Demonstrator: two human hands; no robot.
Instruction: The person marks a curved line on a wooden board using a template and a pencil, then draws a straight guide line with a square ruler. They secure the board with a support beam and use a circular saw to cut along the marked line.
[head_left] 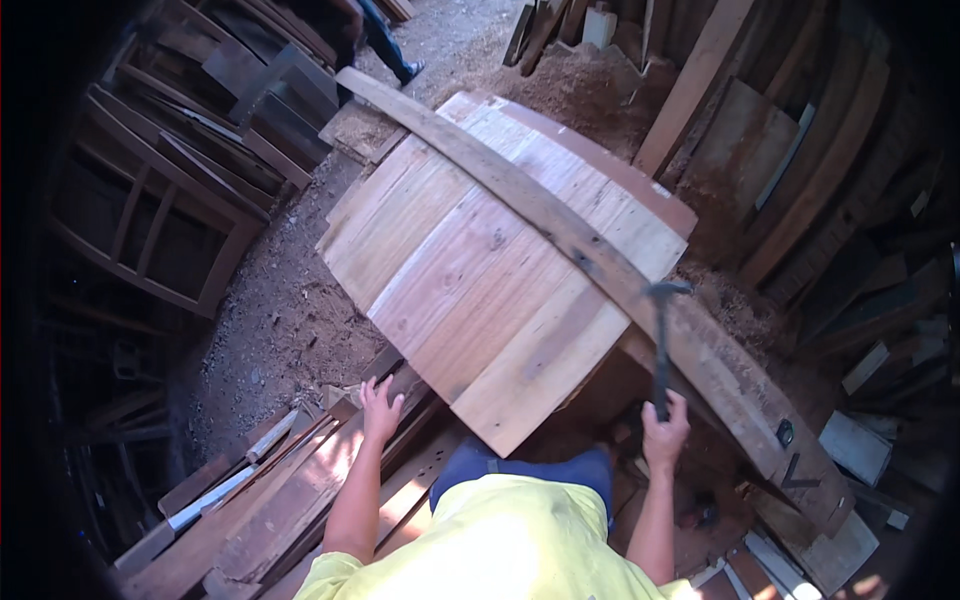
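My right hand (665, 432) is closed round the handle of a hammer (661, 355). The hammer's head is up, over the long wooden beam; whether it touches the beam I cannot tell. My left hand (381, 408) is empty, fingers spread, beside the near left edge of a panel of joined wooden boards (480, 290). This panel lies slantwise in front of me. The long beam (520, 205) runs diagonally across it from far left to near right. A small dark object (785, 432) and a black angled piece (800, 474) lie on the beam's near right end.
Stacked planks (270, 510) lie at the near left. A wooden frame (150, 230) and dark boards lean at the far left. Timber (830, 170) is piled along the right, with sawdust (600, 85) at the back. Another person's leg (388, 40) shows at the far left.
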